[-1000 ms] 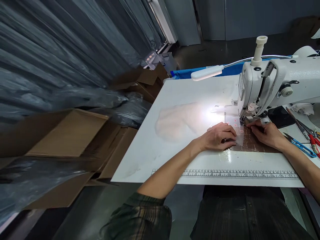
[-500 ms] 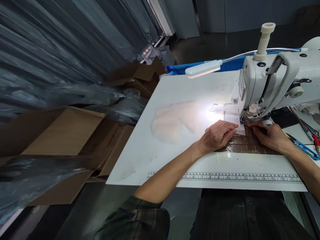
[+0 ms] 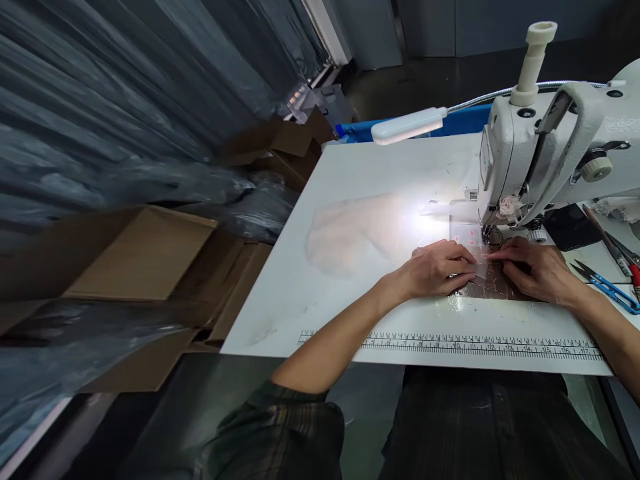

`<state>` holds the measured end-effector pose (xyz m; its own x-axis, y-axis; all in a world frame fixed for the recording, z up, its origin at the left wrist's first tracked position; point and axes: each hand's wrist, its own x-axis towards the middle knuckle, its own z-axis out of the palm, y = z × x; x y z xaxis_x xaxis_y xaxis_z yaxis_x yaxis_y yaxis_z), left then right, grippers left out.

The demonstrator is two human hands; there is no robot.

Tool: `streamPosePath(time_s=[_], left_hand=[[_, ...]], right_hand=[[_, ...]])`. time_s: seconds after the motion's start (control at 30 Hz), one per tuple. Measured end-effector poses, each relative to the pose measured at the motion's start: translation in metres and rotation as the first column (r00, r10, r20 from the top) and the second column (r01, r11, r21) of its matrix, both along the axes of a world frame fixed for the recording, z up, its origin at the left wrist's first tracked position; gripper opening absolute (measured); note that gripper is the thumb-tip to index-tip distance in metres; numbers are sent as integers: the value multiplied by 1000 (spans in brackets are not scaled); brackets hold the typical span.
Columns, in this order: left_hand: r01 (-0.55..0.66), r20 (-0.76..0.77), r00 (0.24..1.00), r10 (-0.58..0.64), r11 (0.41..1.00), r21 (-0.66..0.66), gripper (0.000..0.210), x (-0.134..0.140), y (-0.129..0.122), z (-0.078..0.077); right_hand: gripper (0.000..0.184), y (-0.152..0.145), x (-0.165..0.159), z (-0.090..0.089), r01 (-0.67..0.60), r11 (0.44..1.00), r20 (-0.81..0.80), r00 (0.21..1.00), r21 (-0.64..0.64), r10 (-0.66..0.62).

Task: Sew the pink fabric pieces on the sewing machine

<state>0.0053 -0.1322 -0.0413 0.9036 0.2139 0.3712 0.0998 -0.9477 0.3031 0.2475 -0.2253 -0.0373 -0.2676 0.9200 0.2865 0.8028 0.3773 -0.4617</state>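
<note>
A printed ruler (image 3: 500, 347) runs along the near edge of my worktop (image 3: 285, 287), blue snips (image 3: 614, 294) lying at its right. Over a brown patch (image 3: 496, 285), my left fingers (image 3: 457, 267), bent and nearly together, rest on a translucent film (image 3: 467, 235) with pink marks; my right fingers (image 3: 510, 251), part curled, reach an index tip to its right edge. Whether either pinches it, I cannot tell. The film lies just left of the foot (image 3: 485, 234) of a sewing machine (image 3: 505, 157), a lamp (image 3: 410, 126) beyond.
</note>
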Motion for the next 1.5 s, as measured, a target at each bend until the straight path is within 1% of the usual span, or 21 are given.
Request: streamPosePath(time_s=[0.07, 0.13, 0.17, 0.23, 0.3, 0.37, 0.47, 0.53, 0.6, 0.67, 0.77, 0.87, 0.97, 1.07, 1.13, 1.2, 1.27, 1.3, 1.37, 1.4, 1.5], left_hand=[[5, 48, 999, -2, 998, -64, 22, -1, -1, 3], [6, 143, 990, 11, 993, -119, 22, -1, -2, 6], [-11, 198, 979, 39, 990, -143, 22, 0, -3, 8], [-85, 297, 946, 134, 982, -170, 21, 2, -5, 9], [-159, 379, 903, 202, 977, -143, 20, 5, -7, 9], [-162, 413, 894, 173, 985, -62, 20, 9, -8, 6], [-51, 307, 952, 16, 993, 105, 22, 12, -9, 2], [17, 195, 979, -60, 977, 213, 24, 12, -9, 0], [40, 110, 991, -76, 954, 296, 28, 11, -8, -1], [41, 73, 995, -69, 941, 336, 29, 9, -7, -2], [42, 75, 995, -71, 939, 341, 24, 8, -4, -3], [28, 89, 994, -63, 938, 346, 22, 8, -2, -3], [17, 159, 984, -80, 931, 365, 20, 8, -1, -2], [13, 208, 974, -90, 938, 345, 17, 9, -2, -2], [4, 280, 955, -95, 952, 307, 15, 10, -2, -2], [-15, 389, 918, -81, 971, 237, 11, 10, -3, -2], [-64, 466, 885, -6, 989, 135, 11, 11, -5, -3], [-94, 475, 879, 42, 992, 85, 12, 11, -6, -4], [-122, 432, 897, 94, 992, 38, 16, 11, -8, -5], [-109, 389, 918, 79, 993, 56, 17, 11, -8, -6], [-15, 217, 976, -27, 982, 188, 18, 9, -7, -8]], right_hand=[[35, 0, 0, -2, -51, 997, 21, 999, 61, 49], [35, 0, 0, -2, -72, 995, 57, 996, 74, 67], [34, 0, 0, -1, -81, 994, 76, 994, 71, 76], [34, 0, -1, 1, -101, 992, 105, 990, 69, 94], [34, -1, -2, 3, -113, 990, 114, 988, 78, 104], [35, -1, -3, 4, -115, 990, 112, 988, 79, 106], [34, 0, -4, 6, -119, 991, 107, 988, 54, 112], [34, 1, -2, 7, -118, 992, 81, 990, 33, 115], [35, 2, 1, 6, -70, 998, 34, 997, 2, 70], [38, 3, 3, 4, 18, 999, -1, 1000, -40, -18], [40, 4, 3, 1, 109, 992, -3, 994, -70, -110], [40, 4, 2, -2, 118, 990, 26, 993, -74, -116], [40, 4, 3, -3, 121, 990, 28, 992, -72, -120], [40, 5, 3, 0, 128, 989, 15, 992, -68, -127], [40, 5, 3, 3, 128, 990, 6, 992, -64, -128], [41, 5, 2, 6, 122, 991, 0, 992, -54, -122], [42, 5, 2, 8, 114, 993, 0, 993, -42, -115], [42, 5, 2, 9, 115, 993, 0, 993, -36, -115], [43, 5, 2, 8, 115, 993, 4, 993, -27, -115], [43, 4, 3, 7, 108, 994, 13, 994, -26, -108], [43, 3, 4, 1, 65, 998, 104, 993, -26, -61]])
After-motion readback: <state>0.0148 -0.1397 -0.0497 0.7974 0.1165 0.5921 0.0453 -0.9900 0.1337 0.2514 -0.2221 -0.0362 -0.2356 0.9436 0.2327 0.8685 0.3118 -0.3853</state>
